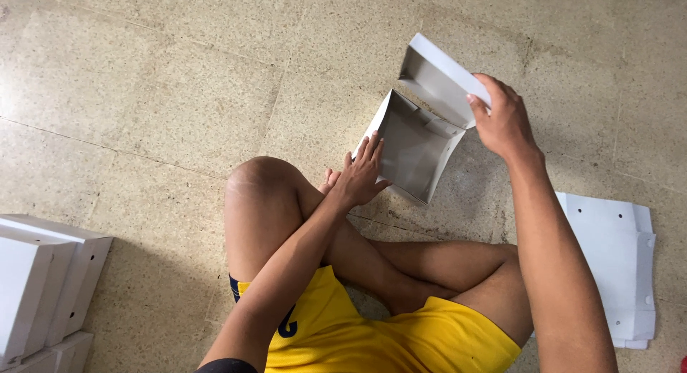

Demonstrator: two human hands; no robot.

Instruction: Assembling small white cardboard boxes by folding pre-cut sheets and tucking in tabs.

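The left hand (360, 176) reaches forward over the crossed legs, fingers spread flat against the near left wall of the grey cardboard box (415, 140). The right hand (502, 119), arm extended, pinches the edge of the box's raised lid flap. The box sits on the floor (179, 80), between both hands. Flat cardboard sheets (615, 266) lie at right; folded boxes (43, 280) stack near left.

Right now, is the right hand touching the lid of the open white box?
Touching. The head view shows the right hand with its fingers wrapped over the edge of the raised lid of the white box; no gap shows.
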